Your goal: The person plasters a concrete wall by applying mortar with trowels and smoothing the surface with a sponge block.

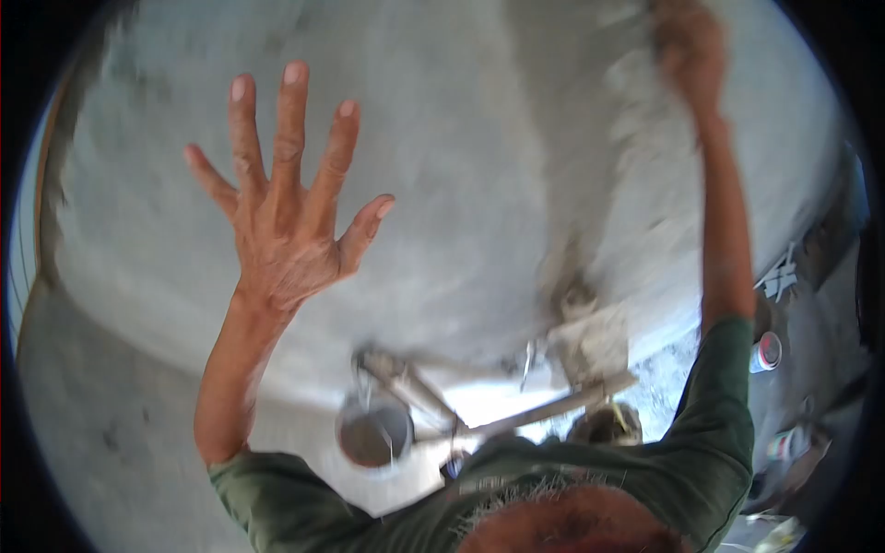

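My left hand (pixel 288 221) is spread wide with its fingers apart, in front of a grey plastered wall (pixel 442 184). Nothing is in it; whether the palm touches the wall I cannot tell. Up at the top right, my right hand (pixel 693 51) is raised close to the same wall, blurred, with its fingers curled. Something dark shows at its left edge, too smeared to name. A darker, damp-looking band (pixel 567 120) runs down the wall between the two hands.
Below stands a grey bucket (pixel 406 426) beside wooden poles (pixel 553 410). A pale board (pixel 597 346) with a lump on it lies near them. Tins, including a white and red one (pixel 765 352), and clutter sit at the right. A wall edge (pixel 46 184) rises at far left.
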### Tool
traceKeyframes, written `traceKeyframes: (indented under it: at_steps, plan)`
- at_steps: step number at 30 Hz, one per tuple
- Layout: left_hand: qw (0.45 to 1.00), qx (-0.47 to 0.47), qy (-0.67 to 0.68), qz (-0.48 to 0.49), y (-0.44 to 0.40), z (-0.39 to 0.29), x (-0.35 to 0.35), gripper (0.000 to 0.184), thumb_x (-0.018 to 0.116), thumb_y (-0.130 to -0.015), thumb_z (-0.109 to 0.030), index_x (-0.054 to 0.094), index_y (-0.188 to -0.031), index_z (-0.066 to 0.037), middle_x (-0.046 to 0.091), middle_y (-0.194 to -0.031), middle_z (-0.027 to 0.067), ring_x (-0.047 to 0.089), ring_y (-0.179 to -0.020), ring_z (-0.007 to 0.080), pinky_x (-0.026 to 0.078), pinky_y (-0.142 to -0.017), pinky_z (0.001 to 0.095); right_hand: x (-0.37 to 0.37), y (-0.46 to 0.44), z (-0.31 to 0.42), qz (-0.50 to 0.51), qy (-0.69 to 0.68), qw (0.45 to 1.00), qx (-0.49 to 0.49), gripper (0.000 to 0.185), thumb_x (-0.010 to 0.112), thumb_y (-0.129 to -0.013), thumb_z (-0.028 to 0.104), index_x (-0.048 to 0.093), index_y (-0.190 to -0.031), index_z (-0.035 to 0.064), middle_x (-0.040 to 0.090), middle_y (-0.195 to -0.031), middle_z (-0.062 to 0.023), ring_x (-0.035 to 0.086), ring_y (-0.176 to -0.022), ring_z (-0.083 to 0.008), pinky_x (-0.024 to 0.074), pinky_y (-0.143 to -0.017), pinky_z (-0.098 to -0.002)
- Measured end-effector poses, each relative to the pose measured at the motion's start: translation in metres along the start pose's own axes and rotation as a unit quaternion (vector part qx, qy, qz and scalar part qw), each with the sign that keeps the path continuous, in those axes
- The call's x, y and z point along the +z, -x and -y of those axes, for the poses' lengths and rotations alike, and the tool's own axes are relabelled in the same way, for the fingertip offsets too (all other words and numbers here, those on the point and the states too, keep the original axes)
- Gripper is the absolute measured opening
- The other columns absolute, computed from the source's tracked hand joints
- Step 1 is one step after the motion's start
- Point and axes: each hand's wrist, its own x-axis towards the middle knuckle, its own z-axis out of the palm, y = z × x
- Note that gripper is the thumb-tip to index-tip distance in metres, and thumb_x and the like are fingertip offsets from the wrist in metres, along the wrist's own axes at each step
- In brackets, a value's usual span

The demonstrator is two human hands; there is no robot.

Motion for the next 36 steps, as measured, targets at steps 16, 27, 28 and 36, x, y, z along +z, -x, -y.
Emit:
traceKeyframes:
  at_steps: [16, 27, 28, 36]
  plan:
    - [0.989, 0.002, 0.127, 0.070, 0.138, -0.031, -0.040, 0.064, 0.055, -0.099, -0.036, 0.042, -0.149, 0.001, 0.029, -0.156, 0.0348, 0.031, -0.144, 0.0505, 0.021, -0.116, 0.0655, 0.089, 0.038, -0.001, 0.041, 0.514, 0.843, -0.155, 0.049, 0.079, -0.075, 0.013, 0.072, -0.122, 0.0238, 0.065, -0.127, -0.0104, 0.057, -0.116, -0.0333, 0.0469, -0.098, -0.0421]
    - [0.979, -0.088, 0.170, 0.070, 0.159, -0.032, -0.042, 0.061, 0.074, -0.084, -0.018, 0.056, -0.140, -0.001, 0.046, -0.148, 0.0308, 0.047, -0.136, 0.0445, 0.036, -0.112, 0.0554, 0.074, 0.026, -0.032, -0.063, 0.411, 0.851, -0.321, 0.060, 0.040, -0.104, 0.057, 0.065, -0.116, 0.0039, 0.048, -0.132, -0.0365, 0.054, -0.106, -0.0455, 0.0483, -0.081, -0.0613]
    - [0.981, -0.114, 0.151, 0.039, 0.165, -0.029, -0.043, 0.058, 0.075, -0.083, -0.016, 0.058, -0.136, 0.001, 0.050, -0.143, 0.0296, 0.052, -0.131, 0.0431, 0.043, -0.108, 0.0514, 0.090, 0.048, -0.026, -0.046, 0.516, 0.736, -0.436, 0.022, 0.069, -0.092, 0.013, 0.075, -0.114, 0.0101, 0.076, -0.106, -0.0034, 0.072, -0.096, -0.0222, 0.0541, -0.088, -0.0329]
    - [0.956, -0.280, -0.023, 0.085, 0.322, -0.011, -0.098, 0.045, 0.077, -0.088, -0.017, 0.063, -0.122, 0.008, 0.067, -0.119, 0.0220, 0.069, -0.106, 0.0347, 0.062, -0.085, 0.0388, -0.053, 0.252, -0.080, 0.072, 0.490, 0.840, -0.221, 0.032, 0.075, -0.092, 0.021, 0.067, -0.104, -0.0075, 0.073, -0.097, -0.0171, 0.072, -0.086, -0.0272, 0.0590, -0.072, -0.0397]
